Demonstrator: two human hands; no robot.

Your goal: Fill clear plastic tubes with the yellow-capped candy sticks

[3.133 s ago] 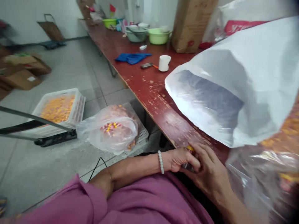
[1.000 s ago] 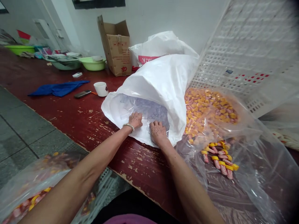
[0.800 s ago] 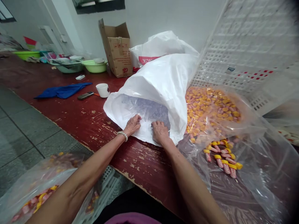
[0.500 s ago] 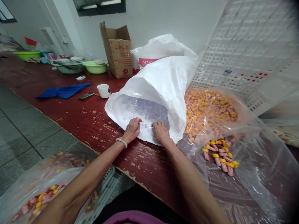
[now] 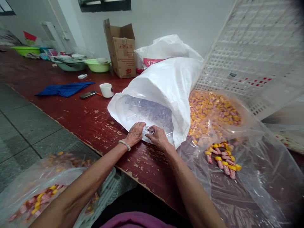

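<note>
A white woven sack (image 5: 163, 76) lies on its side with its mouth facing me, and clear plastic tubes (image 5: 159, 117) fill the opening. At the sack's lower lip my left hand (image 5: 135, 133), wearing a beaded bracelet (image 5: 124, 144), has its fingers closed around a clear tube, mostly hidden by the hand. Close beside it, my right hand (image 5: 158, 136) pinches a clear tube (image 5: 151, 130) between thumb and fingers. The tube ends in the two hands nearly meet.
Right of the sack, a clear plastic bag (image 5: 258, 155) holds yellow-capped pink-filled tubes (image 5: 213, 109), below a leaning white crate (image 5: 237, 63). A white cup (image 5: 106, 90), phone (image 5: 88, 94), blue cloth (image 5: 64, 89) and cardboard box (image 5: 123, 53) stand leftward. Another bag of capped tubes (image 5: 38, 202) sits lower left.
My right hand has moved left toward my left hand, its fingers now pinching a tube in view. My left hand has barely moved. The view has shifted slightly.
</note>
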